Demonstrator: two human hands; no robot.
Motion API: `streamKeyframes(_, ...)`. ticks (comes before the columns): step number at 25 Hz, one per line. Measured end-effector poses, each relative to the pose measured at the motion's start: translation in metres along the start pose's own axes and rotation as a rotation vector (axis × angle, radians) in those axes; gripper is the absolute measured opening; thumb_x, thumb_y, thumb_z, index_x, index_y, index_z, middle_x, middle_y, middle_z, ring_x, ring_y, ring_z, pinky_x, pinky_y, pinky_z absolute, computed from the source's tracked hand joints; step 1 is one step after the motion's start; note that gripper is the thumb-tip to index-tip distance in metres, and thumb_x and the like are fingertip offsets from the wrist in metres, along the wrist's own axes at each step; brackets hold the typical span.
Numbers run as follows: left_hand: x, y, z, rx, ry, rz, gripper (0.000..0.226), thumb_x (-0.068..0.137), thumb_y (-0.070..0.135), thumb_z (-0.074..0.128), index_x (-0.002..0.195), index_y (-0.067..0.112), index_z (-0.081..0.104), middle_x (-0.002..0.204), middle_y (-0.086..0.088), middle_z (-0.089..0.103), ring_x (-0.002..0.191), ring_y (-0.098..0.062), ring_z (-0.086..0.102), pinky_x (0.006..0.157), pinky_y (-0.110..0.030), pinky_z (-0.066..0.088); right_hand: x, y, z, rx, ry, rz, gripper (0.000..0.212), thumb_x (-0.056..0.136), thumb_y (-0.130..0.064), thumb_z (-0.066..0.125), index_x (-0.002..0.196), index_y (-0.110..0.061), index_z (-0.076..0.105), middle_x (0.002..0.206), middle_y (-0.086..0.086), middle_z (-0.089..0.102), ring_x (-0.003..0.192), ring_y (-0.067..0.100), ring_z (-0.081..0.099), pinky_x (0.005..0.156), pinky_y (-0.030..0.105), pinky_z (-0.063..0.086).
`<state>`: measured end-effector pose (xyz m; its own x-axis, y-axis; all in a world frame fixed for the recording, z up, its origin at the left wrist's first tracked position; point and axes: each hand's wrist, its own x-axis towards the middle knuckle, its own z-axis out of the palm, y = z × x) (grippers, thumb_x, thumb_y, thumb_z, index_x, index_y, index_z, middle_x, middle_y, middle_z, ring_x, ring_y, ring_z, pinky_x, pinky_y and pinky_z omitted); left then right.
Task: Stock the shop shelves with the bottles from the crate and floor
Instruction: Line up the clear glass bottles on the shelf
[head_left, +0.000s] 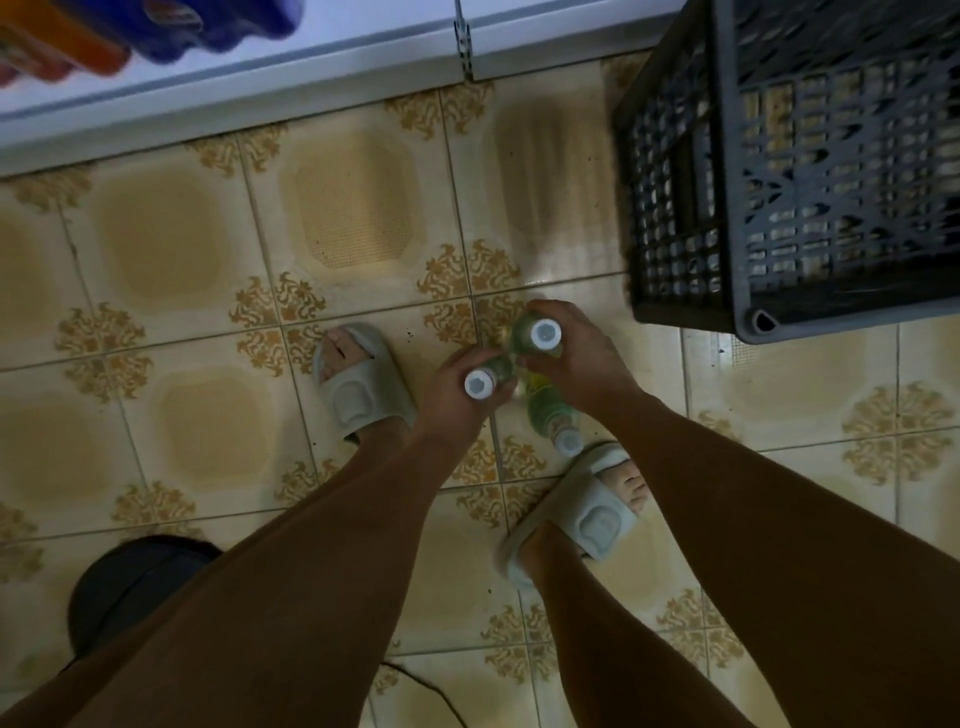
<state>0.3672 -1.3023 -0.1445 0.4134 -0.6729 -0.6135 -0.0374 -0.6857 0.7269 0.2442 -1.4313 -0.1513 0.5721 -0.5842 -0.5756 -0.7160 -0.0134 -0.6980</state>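
Seen from above, the left hand (457, 395) wraps its fingers round a clear plastic bottle with a white ribbed cap (479, 384), and the right hand (582, 358) grips a second greenish bottle (543, 335) just beside it. A third bottle (553, 421) is below them, over the glossy patterned floor tiles (208, 291), between two grey moulded slide sandals (363, 389). The dark lattice plastic crate (779, 182) sits near, beside the white shelf edge (260, 88).
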Motion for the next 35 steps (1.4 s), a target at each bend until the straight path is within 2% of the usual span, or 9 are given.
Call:
streamKeyframes(8, 0.006, 0.08, -0.041, 0.108, 0.133, -0.042, 0.019, 0.081, 0.025, 0.078, 0.082, 0.013, 0.063, 0.082, -0.004, 0.067, 0.078, -0.018, 0.063, 0.071, -0.027, 0.05, -0.011, -0.07, -0.06, -0.003, 0.142, 0.038, 0.049, 0.082, -0.032, 0.075, 0.124, -0.019, 0.054, 0.115, 0.007, 0.052, 0.106, 0.027, 0.058, 0.094, 0.04, 0.048)
streamKeyframes(11, 0.004, 0.126, -0.064, 0.126, 0.073, 0.018, 0.025, 0.087, 0.03, 0.071, 0.087, 0.006, 0.064, 0.084, -0.006, 0.069, 0.082, -0.023, 0.066, 0.071, -0.028, 0.049, -0.017, -0.11, -0.098, -0.025, 0.184, 0.007, 0.048, 0.079, -0.041, 0.072, 0.118, -0.021, 0.055, 0.109, 0.006, 0.048, 0.101, 0.027, 0.057, 0.091, 0.039, 0.049)
streamKeyframes(15, 0.002, 0.197, -0.098, 0.133, 0.037, 0.07, 0.026, 0.089, 0.036, 0.067, 0.086, 0.01, 0.064, 0.088, -0.011, 0.072, 0.086, -0.026, 0.069, 0.078, -0.036, 0.055, -0.03, -0.171, -0.149, 0.006, 0.206, -0.068, 0.038, 0.075, -0.04, 0.071, 0.105, -0.024, 0.055, 0.1, 0.002, 0.063, 0.09, 0.019, 0.064, 0.08, 0.037, 0.055)
streamKeyframes(19, 0.006, 0.284, -0.133, 0.162, 0.024, 0.14, 0.017, 0.087, 0.037, 0.065, 0.078, 0.023, 0.062, 0.079, 0.002, 0.068, 0.077, -0.014, 0.064, 0.067, -0.024, 0.048, -0.045, -0.236, -0.199, -0.057, 0.258, -0.137, 0.032, 0.075, -0.044, 0.069, 0.097, -0.027, 0.053, 0.08, -0.012, 0.062, 0.075, 0.007, 0.061, 0.059, 0.022, 0.044)
streamKeyframes(22, 0.009, 0.348, -0.155, 0.146, 0.035, 0.197, 0.018, 0.086, 0.027, 0.064, 0.086, 0.01, 0.063, 0.084, -0.011, 0.068, 0.077, -0.022, 0.062, 0.072, -0.034, 0.051, -0.056, -0.282, -0.233, -0.088, 0.304, -0.21, 0.03, 0.071, -0.05, 0.064, 0.087, -0.029, 0.05, 0.075, -0.012, 0.06, 0.073, 0.012, 0.061, 0.061, 0.027, 0.044)
streamKeyframes(26, 0.005, 0.43, -0.188, 0.277, 0.028, 0.288, 0.023, 0.081, 0.031, 0.062, 0.085, 0.009, 0.064, 0.08, -0.014, 0.068, 0.066, -0.019, 0.061, 0.058, -0.035, 0.056, -0.061, -0.339, -0.272, -0.15, 0.361, -0.305, 0.022, 0.068, -0.054, 0.059, 0.071, -0.037, 0.046, 0.068, -0.013, 0.058, 0.07, 0.013, 0.061, 0.054, 0.026, 0.04)
streamKeyframes(29, -0.001, 0.489, -0.215, 0.399, -0.036, 0.368, 0.024, 0.081, 0.033, 0.062, 0.085, 0.009, 0.066, 0.082, -0.016, 0.07, 0.072, -0.028, 0.07, 0.058, -0.043, 0.061, -0.062, -0.385, -0.302, -0.194, 0.457, -0.351, 0.028, 0.067, -0.058, 0.057, 0.067, -0.031, 0.047, 0.062, -0.014, 0.057, 0.061, 0.002, 0.055, 0.049, 0.023, 0.035)
streamKeyframes(31, -0.005, 0.527, -0.234, 0.465, -0.086, 0.409, 0.023, 0.08, 0.034, 0.062, 0.082, 0.011, 0.067, 0.082, -0.015, 0.07, 0.076, -0.03, 0.072, 0.058, -0.045, 0.061, -0.062, -0.415, -0.322, -0.197, 0.512, -0.408, 0.031, 0.067, -0.054, 0.057, 0.064, -0.025, 0.048, 0.058, -0.008, 0.058, 0.057, 0.006, 0.056, 0.049, 0.027, 0.038)
streamKeyframes(35, -0.018, 0.59, -0.274, 0.429, -0.11, 0.491, 0.018, 0.081, 0.032, 0.061, 0.084, 0.014, 0.065, 0.07, 0.006, 0.071, 0.066, -0.007, 0.071, 0.045, -0.035, 0.057, -0.065, -0.476, -0.356, -0.181, 0.599, -0.474, 0.035, 0.068, -0.047, 0.057, 0.067, -0.012, 0.054, 0.06, 0.001, 0.063, 0.061, 0.018, 0.062, 0.057, 0.039, 0.053)
